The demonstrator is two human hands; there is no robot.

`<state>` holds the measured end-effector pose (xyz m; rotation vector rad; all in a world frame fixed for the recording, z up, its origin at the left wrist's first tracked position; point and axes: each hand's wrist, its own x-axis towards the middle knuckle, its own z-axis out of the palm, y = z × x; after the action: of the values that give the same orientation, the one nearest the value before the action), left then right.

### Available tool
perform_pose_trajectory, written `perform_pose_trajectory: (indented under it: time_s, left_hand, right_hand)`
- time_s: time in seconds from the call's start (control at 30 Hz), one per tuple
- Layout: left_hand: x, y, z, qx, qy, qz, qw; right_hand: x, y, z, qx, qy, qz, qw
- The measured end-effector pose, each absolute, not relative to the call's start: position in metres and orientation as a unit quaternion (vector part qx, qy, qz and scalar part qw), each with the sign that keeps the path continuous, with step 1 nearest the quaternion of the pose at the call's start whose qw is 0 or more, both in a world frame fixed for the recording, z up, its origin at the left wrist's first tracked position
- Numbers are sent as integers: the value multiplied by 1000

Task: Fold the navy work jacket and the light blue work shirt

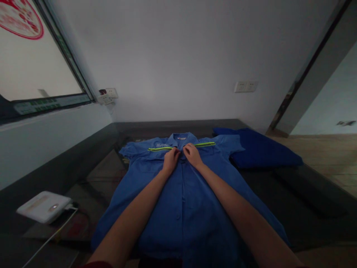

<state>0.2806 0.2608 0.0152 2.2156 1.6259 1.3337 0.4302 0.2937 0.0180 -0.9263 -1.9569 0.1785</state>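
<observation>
A blue short-sleeved work shirt (164, 193) lies front side up, its collar away from me and its hem toward me. Yellow-green stripes cross the chest, and pale lettering shows above the left stripe. My left hand (171, 158) pinches the shirt's front edge just below the collar. Close beside it, my right hand (192, 153) has its fingers closed on the opposite front edge. Whether a button is between the fingers is too small to make out. Lower on the placket a button (177, 216) is visible.
Under the shirt is a dark glossy table (95, 175). Folded darker blue cloth (262, 147) lies at the right. A white box-shaped device (46, 206) with a cable sits at the left. Sockets (245, 86) are on the wall behind.
</observation>
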Motion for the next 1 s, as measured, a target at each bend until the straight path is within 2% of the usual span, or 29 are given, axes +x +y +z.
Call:
perform_pose_trajectory:
  time_s: [0.17,0.47,1.0]
  left_hand:
    - [281,261,15,722,538,432,49]
    - [279,259,20,764,511,392,39]
    - [290,258,19,770,521,366,43]
  right_hand:
    - [439,304,28,-341,-844,79,406]
    - [450,299,32,-348,-870,41,347]
    - [448,291,28,-392,-868,-5,305]
